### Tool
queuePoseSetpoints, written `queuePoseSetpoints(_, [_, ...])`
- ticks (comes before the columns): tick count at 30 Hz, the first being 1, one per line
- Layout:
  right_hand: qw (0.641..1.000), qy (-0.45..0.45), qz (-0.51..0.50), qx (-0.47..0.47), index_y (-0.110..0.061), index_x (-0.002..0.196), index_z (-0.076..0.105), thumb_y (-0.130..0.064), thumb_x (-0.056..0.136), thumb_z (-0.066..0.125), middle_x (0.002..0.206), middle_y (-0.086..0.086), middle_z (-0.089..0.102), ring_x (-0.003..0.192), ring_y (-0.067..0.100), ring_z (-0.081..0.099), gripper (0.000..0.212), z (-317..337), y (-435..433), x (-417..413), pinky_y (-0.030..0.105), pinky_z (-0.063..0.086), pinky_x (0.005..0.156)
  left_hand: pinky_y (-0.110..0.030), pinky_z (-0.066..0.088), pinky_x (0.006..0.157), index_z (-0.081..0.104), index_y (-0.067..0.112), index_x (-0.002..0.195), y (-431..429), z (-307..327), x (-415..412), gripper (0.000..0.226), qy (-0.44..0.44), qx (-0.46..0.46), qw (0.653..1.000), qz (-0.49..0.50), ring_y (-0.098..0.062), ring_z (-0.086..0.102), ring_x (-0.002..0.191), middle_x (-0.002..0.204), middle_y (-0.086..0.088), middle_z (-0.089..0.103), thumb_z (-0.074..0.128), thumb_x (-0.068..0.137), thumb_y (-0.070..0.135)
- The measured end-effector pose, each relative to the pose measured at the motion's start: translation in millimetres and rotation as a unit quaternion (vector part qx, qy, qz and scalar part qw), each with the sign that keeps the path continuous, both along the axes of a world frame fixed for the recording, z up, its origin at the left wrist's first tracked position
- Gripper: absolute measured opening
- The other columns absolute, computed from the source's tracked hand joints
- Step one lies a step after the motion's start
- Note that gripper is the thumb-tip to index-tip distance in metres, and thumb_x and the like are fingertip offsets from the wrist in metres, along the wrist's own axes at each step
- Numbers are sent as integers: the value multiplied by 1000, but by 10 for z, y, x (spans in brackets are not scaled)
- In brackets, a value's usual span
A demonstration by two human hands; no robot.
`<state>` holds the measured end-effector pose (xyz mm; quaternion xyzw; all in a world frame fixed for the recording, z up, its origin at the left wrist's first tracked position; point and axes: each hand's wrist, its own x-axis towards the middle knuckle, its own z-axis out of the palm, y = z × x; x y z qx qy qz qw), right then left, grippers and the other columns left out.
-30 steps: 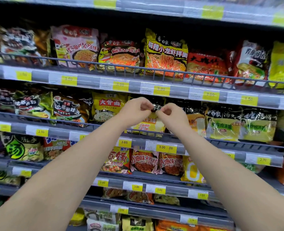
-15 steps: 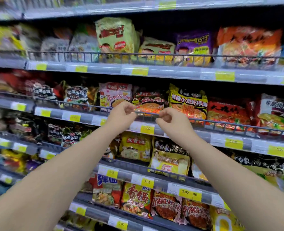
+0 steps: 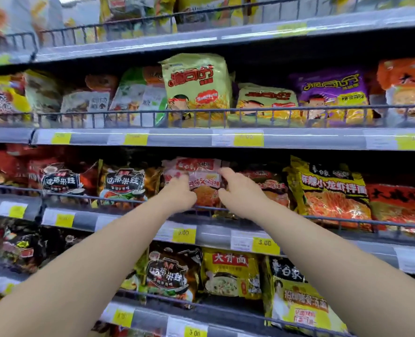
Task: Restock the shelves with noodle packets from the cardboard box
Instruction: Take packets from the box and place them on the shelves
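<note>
A pink and red noodle packet (image 3: 199, 177) stands upright behind the wire rail of the middle shelf (image 3: 226, 233). My left hand (image 3: 181, 194) grips its left side and my right hand (image 3: 237, 190) grips its right side, both arms stretched forward. The packet's lower part is hidden by my hands and the rail. The cardboard box is out of view.
Dark packets (image 3: 122, 184) stand left of the held one, a yellow packet (image 3: 328, 188) to its right. A green packet (image 3: 198, 88) and a purple one (image 3: 333, 93) fill the shelf above. More packets (image 3: 228, 276) sit on the shelf below, with yellow price tags along the edges.
The view has tilted upward and the shelves have slid down. My hands left the black and yellow packet on the lower shelf, rose one shelf, spread apart and closed on the pink packet.
</note>
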<state>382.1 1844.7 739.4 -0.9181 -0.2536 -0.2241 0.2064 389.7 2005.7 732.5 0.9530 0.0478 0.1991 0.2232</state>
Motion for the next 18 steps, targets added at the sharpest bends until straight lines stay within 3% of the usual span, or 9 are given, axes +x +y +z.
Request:
queuePoseSetpoints(3, [996, 3, -73, -49, -20, 141, 33, -25, 93, 41, 132, 15, 52, 121, 34, 47, 48, 53, 234, 299, 39, 41, 94, -38, 38, 105, 21, 7, 146, 67, -30, 170, 64, 18, 48, 999, -9, -38, 37, 132, 150, -23, 24, 47, 89, 18])
queuePoseSetpoints(6, [984, 36, -133, -115, -29, 149, 16, -29, 94, 38, 151, 11, 32, 139, 32, 23, 60, 95, 396, 486, 45, 24, 109, -47, 28, 112, 8, 18, 151, 73, -100, 261, 71, 19, 93, 995, -5, -41, 17, 141, 156, -18, 4, 46, 91, 23])
queuePoseSetpoints(10, [981, 31, -139, -129, -33, 145, 27, -24, 93, 39, 153, 7, 29, 138, 29, 27, 54, 135, 496, 547, 46, 20, 109, -50, 28, 112, 10, 28, 150, 155, -139, 362, 68, -10, 100, 995, -20, -41, 14, 142, 158, -14, 6, 43, 91, 21])
queuePoseSetpoints(13, [974, 2, -160, -162, -30, 145, 30, -22, 93, 38, 149, 7, 35, 136, 27, 27, 53, 119, 474, 514, 46, 14, 112, -38, 28, 113, 15, 27, 150, 183, -100, 379, 65, -24, 76, 994, -71, -38, 21, 142, 156, -22, 12, 42, 93, 16])
queuePoseSetpoints(18, [968, -23, -172, -180, -35, 145, 30, -22, 96, 34, 150, 5, 35, 137, 26, 25, 51, 111, 292, 472, 47, 14, 114, -33, 40, 99, 18, 27, 150, 83, -104, 348, 62, -43, 94, 989, -103, -39, 38, 133, 155, -20, 19, 38, 93, 15])
